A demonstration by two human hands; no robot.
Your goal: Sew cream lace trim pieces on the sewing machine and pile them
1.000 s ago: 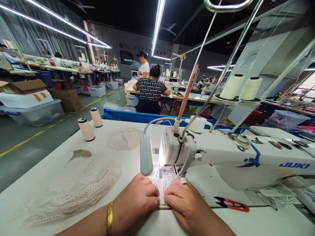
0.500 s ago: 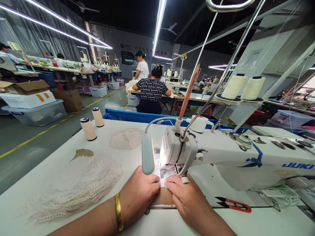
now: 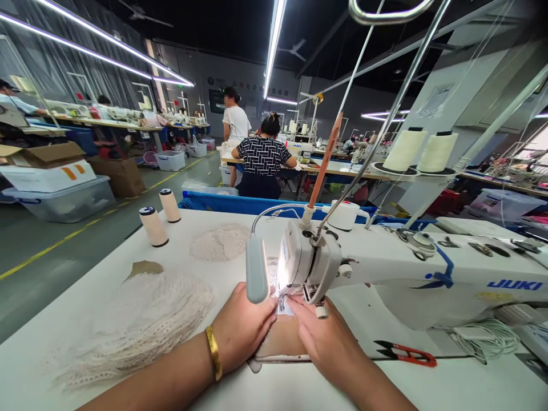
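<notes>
A small piece of white lace fabric lies under the lit head of a white sewing machine. My left hand, with a gold bracelet at its wrist, presses the lace's left side, fingers together. At the opposite side, my right hand holds the lace down with its fingers close together; some of its fingertips are hidden beside the machine head. Between my hands shows a flat brown surface. The needle and presser foot cannot be made out in the glare.
A grey lamp hangs above my left hand. Lace pieces are heaped at the left, with a smaller pile behind. Thread cones stand at the back left. Orange thread snips lie right. A co-worker sits ahead.
The lace has moved away from me under the machine head, and more of the brown surface shows. My left hand has shifted slightly forward. The standing person in white has turned.
</notes>
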